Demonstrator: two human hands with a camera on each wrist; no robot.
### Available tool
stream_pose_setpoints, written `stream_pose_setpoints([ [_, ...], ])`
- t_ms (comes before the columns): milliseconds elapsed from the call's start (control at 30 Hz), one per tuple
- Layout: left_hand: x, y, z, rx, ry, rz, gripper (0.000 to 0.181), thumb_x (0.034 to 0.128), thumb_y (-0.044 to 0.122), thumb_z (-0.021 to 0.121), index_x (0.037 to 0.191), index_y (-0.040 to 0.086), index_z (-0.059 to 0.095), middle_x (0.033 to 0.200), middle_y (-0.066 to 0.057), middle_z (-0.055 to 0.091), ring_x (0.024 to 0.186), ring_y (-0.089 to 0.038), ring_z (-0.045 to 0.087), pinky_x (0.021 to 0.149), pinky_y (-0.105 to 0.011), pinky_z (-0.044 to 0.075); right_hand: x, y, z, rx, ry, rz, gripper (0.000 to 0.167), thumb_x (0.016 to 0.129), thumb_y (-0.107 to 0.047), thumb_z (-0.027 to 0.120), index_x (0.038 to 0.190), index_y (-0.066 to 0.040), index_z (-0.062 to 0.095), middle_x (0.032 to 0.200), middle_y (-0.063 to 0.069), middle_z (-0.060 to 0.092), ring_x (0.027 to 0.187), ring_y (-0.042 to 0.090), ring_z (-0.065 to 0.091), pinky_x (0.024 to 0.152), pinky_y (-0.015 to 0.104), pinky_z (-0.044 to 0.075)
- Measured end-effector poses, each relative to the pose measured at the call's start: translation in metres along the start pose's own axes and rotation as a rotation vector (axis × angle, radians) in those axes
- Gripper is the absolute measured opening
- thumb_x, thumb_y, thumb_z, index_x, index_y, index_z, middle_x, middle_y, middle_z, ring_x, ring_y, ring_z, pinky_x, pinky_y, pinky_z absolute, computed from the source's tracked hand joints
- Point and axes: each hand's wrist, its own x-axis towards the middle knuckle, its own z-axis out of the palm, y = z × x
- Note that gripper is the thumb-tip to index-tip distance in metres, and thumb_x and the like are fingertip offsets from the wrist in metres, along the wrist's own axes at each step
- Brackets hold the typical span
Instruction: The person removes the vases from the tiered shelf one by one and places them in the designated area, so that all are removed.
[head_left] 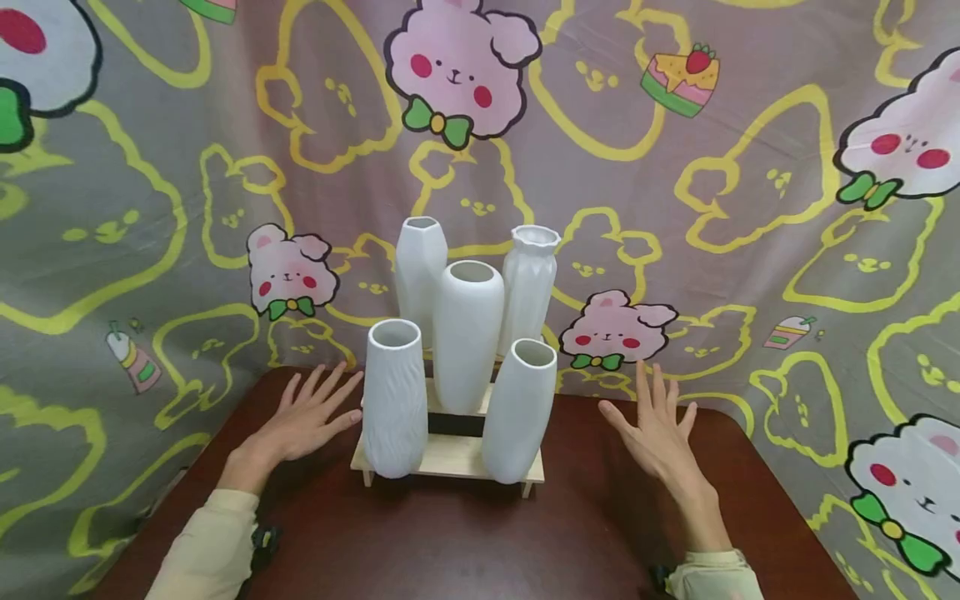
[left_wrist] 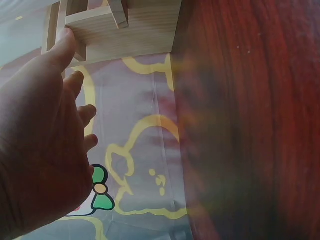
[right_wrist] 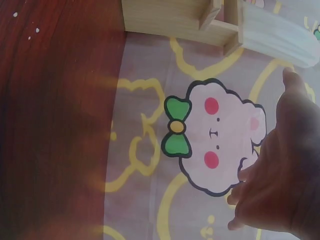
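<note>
I see my left grip (head_left: 302, 423) spread near the front-left white vase (head_left: 394, 404). My right grip (head_left: 660, 442), also spread, is well apart from the front-right vase (head_left: 517, 417).

Brown table (head_left: 450, 542); printed backdrop (head_left: 615, 183), apparently cloth.

From far away, I see a brown table (head_left: 465, 542) holding a wooden stand (head_left: 455, 458), with two white vases (head_left: 395, 404) on the stand's front and three behind.

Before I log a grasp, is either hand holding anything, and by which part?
Nothing is held: left hand and right hand are spread beside the white vases.
</note>
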Motion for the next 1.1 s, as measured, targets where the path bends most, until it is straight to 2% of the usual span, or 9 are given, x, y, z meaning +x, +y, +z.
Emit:
stream_pose_setpoints([
  [167,-0.003,-0.002,0.0,-0.037,-0.016,-0.026,0.074,0.1035,0.058,0.045,0.163,0.019,0.025,0.167,-0.017,0.012,0.148,-0.049,0.004,0.11,-0.067,-0.01,0.0,-0.006,0.001,0.044,0.034,-0.022,0.093,0.101,-0.062,0.048,0.164,-0.021,-0.006,0.168,0.017,-0.003,0.149,0.048,-0.004,0.107,0.072,-0.01],
  [300,-0.004,-0.005,-0.001,-0.113,-0.049,-0.071,0.072,0.1052,0.06,0.037,0.163,0.019,0.026,0.163,-0.021,0.023,0.146,-0.05,0.013,0.109,-0.071,0.001,-0.003,-0.02,-0.001,0.087,0.115,-0.017,0.084,0.101,-0.06,0.048,0.166,-0.022,0.01,0.165,0.016,0.021,0.146,0.046,0.024,0.104,0.075,0.017],
  [433,-0.005,-0.006,0.001,-0.296,-0.036,-0.099,0.067,0.1081,0.053,0.037,0.158,0.008,0.036,0.155,-0.025,0.038,0.141,-0.049,0.03,0.108,-0.07,0.019,-0.011,-0.041,-0.002,0.196,0.259,-0.043,0.063,0.103,-0.052,0.05,0.158,-0.022,0.04,0.145,0.009,0.056,0.122,0.035,0.058,0.091,0.069,0.038],
  [500,-0.007,-0.005,0.002,-0.409,-0.033,-0.11,0.064,0.1093,0.048,0.039,0.153,0.001,0.041,0.147,-0.026,0.047,0.134,-0.047,0.043,0.105,-0.066,0.032,-0.016,-0.052,-0.001,0.269,0.333,-0.099,0.051,0.103,-0.044,0.054,0.148,-0.019,0.054,0.128,0.004,0.067,0.106,0.026,0.067,0.086,0.06,0.046],
  [600,-0.01,0.001,0.002,-0.57,-0.038,-0.161,0.059,0.1089,0.043,0.045,0.146,-0.003,0.048,0.133,-0.025,0.058,0.117,-0.04,0.059,0.094,-0.055,0.049,-0.025,-0.065,0.002,0.363,0.393,-0.213,0.036,0.103,-0.028,0.059,0.134,-0.013,0.065,0.114,0.001,0.072,0.09,0.018,0.07,0.078,0.038,0.054],
  [700,-0.013,0.01,0.003,-0.733,-0.052,-0.251,0.054,0.1076,0.037,0.052,0.143,-0.004,0.05,0.121,-0.023,0.061,0.105,-0.035,0.064,0.084,-0.046,0.055,-0.035,-0.076,0.006,0.431,0.392,-0.298,0.03,0.1,-0.016,0.064,0.128,-0.009,0.067,0.11,0.0,0.072,0.087,0.015,0.069,0.074,0.024,0.054],
  [800,-0.015,0.02,0.004,-0.868,-0.057,-0.337,0.049,0.1062,0.028,0.057,0.141,-0.005,0.051,0.117,-0.021,0.061,0.102,-0.032,0.065,0.083,-0.045,0.056,-0.042,-0.089,0.009,0.489,0.357,-0.319,0.031,0.097,-0.013,0.069,0.127,-0.008,0.067,0.111,0.001,0.071,0.089,0.015,0.069,0.075,0.026,0.055],
  [967,-0.018,0.031,0.008,-1.002,-0.078,-0.442,0.044,0.1028,0.018,0.063,0.139,-0.005,0.053,0.115,-0.017,0.065,0.099,-0.029,0.066,0.082,-0.046,0.057,-0.044,-0.111,0.015,0.543,0.263,-0.221,0.046,0.09,-0.026,0.08,0.131,-0.01,0.064,0.118,0.0,0.068,0.097,0.018,0.068,0.08,0.039,0.057],
  [1100,-0.022,0.035,0.01,-1.038,-0.095,-0.441,0.046,0.1011,0.015,0.065,0.138,-0.008,0.052,0.115,-0.017,0.067,0.098,-0.03,0.067,0.083,-0.048,0.056,-0.043,-0.124,0.02,0.579,0.169,-0.122,0.064,0.083,-0.042,0.085,0.137,-0.017,0.06,0.118,-0.002,0.067,0.097,0.017,0.068,0.082,0.043,0.056],
])
